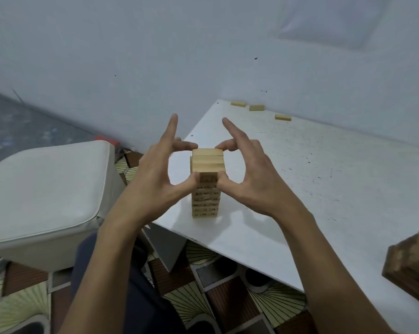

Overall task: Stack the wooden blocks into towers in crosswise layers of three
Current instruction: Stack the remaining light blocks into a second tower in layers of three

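Head view: block tower, near-left on counter. The left hand and right hand pinch its top layers from either side. Likely light, rigid, easily toppled; hold by sides.

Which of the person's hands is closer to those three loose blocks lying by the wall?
Right. The right hand grips the tower on the side facing the loose blocks at the table's far edge; the left hand grips its opposite side, farther away.
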Tool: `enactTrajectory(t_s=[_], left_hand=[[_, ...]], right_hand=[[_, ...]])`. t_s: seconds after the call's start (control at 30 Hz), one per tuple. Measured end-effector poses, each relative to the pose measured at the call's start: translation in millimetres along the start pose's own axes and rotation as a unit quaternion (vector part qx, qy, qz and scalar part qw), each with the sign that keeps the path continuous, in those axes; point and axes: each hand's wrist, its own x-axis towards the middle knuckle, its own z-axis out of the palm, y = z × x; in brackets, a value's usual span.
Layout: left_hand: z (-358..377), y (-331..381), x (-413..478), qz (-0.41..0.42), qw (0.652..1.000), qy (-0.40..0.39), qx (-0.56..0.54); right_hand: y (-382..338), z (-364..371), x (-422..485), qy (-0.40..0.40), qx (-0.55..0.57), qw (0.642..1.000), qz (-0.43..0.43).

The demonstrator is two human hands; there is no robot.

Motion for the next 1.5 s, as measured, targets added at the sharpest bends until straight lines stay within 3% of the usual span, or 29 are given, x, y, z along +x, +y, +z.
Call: enactTrajectory(t_s=[1.33,1.4,1.5], left_hand=[[9,-26,-3,-0.048,0.994,-0.031,-0.095],[11,-25,-5,-0.055,0.991,-0.02,-0.121],[27,-10,-11,-0.083,0.964,0.063,-0.246]], right_hand=[[10,9,-2,-0.02,0.008,1.0,0.011],[10,12,-4,-0.006,0.032,0.999,0.018],[4,24,-10,0.056,0.164,0.984,0.052]])
